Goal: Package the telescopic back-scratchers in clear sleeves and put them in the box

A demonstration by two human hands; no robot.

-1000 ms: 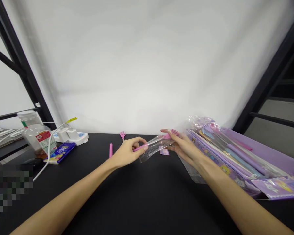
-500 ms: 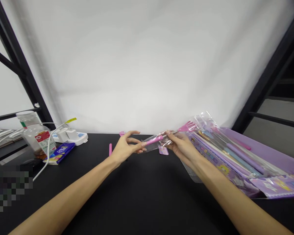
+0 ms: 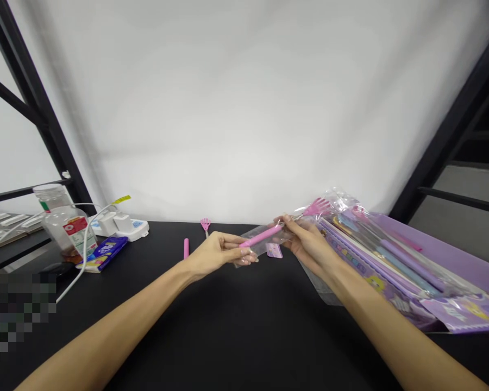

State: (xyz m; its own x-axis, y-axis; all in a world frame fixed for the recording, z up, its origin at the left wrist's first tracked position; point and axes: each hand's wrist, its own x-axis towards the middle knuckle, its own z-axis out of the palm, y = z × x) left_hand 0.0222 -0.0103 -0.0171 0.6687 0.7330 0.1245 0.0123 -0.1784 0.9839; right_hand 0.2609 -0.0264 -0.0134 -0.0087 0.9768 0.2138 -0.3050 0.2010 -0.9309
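A pink back scratcher point(image 3: 263, 236) lies slantwise inside a clear plastic bag point(image 3: 264, 248), its hand-shaped head up at the right. My right hand point(image 3: 305, 241) is closed around its middle through the plastic. At the lower left end, my left hand point(image 3: 215, 252) pinches the bag beside the tip of the handle. Behind my left hand, another pink scratcher head point(image 3: 205, 224) and a pink handle point(image 3: 186, 248) lie on the black table point(image 3: 228, 331); my hand hides whatever lies between them. A small pink-purple card point(image 3: 274, 250) rests beneath the bag.
At right stands a purple display box point(image 3: 444, 247) of bagged scratchers point(image 3: 407, 258). To the left are a plastic jar point(image 3: 67, 222), a power strip point(image 3: 136, 231), a blue packet point(image 3: 108, 251) and a white cable point(image 3: 84, 244). A white wall point(image 3: 244, 119) rises behind.
My left hand has gone from a thumb-and-finger touch with spread fingers to a fuller grip on the bag's lower end. The view has shifted slightly, and more of the other scratcher head shows.
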